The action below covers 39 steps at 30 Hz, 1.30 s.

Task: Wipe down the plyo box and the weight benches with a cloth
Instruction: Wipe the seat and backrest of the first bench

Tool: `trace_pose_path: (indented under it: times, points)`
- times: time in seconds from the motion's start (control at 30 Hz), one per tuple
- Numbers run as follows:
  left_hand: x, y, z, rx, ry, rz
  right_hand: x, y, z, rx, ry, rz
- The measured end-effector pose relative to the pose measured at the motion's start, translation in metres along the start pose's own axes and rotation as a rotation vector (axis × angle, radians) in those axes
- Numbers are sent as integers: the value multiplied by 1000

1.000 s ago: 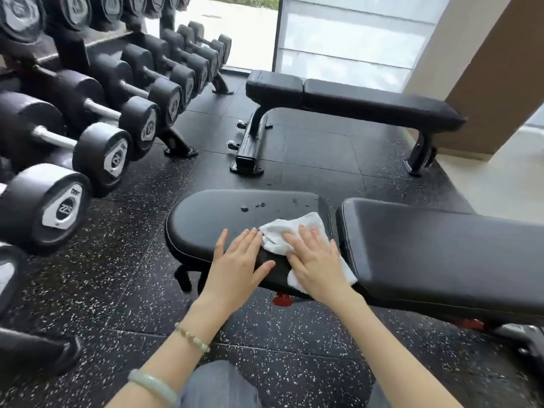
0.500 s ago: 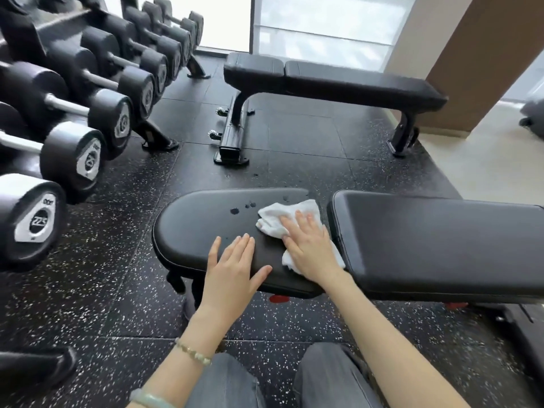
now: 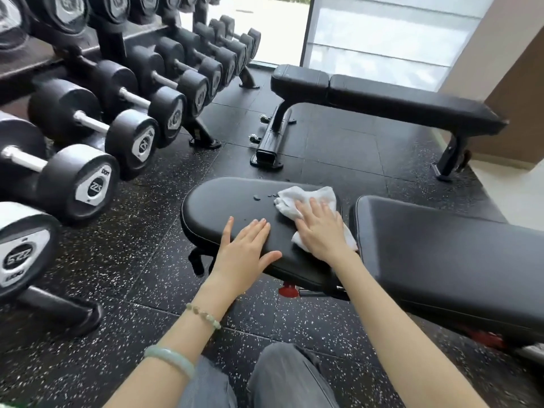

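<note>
A black weight bench stands in front of me, its rounded seat pad (image 3: 223,201) on the left and its long back pad (image 3: 441,245) on the right. A white cloth (image 3: 306,197) lies on the seat pad near the gap between the pads. My right hand (image 3: 319,228) presses flat on the cloth. Flat on the seat pad's near edge rests my left hand (image 3: 245,250), fingers together, holding nothing. A few water drops (image 3: 259,197) sit on the pad just left of the cloth. A second black weight bench (image 3: 382,98) stands further back.
A dumbbell rack (image 3: 88,113) with several black dumbbells fills the left side, close to the seat pad. The floor is black speckled rubber (image 3: 117,260). A beige wall corner (image 3: 515,83) and a pale floor strip lie at the right. My knees show at the bottom.
My right hand has slid the cloth away from me across the seat pad, towards the water drops. My left hand stays planted on the pad's near edge. The view has shifted.
</note>
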<state>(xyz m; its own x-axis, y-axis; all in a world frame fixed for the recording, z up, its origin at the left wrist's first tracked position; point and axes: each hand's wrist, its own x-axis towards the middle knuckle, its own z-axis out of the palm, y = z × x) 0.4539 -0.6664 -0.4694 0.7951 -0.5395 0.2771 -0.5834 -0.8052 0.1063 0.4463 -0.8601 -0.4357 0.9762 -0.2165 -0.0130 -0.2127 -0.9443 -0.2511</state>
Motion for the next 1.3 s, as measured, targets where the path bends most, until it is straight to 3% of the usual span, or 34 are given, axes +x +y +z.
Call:
trace_pose_path:
  times: [0.2, 0.37, 0.6, 0.83, 0.93, 1.17, 1.3]
  points:
    - [-16, 0, 2, -49, 195, -51, -67, -12, 4, -29, -92, -44]
    - [-19, -8, 8, -37, 293, -69, 0, -23, -2, -114, -87, -60]
    - [-17, -9, 7, -19, 266, -94, 89, -55, 2, -114, -174, -144]
    - [-20, -9, 9, -47, 296, -104, 5, -41, 1, -57, -191, -350]
    - [-22, -5, 10, -66, 318, -111, -13, -33, 0, -48, -178, -348]
    - [-23, -2, 9, -74, 280, -153, 64, -72, 5, -75, -178, -279]
    - [-24, -1, 5, -69, 242, -164, 62, -77, 8, -64, -206, -282]
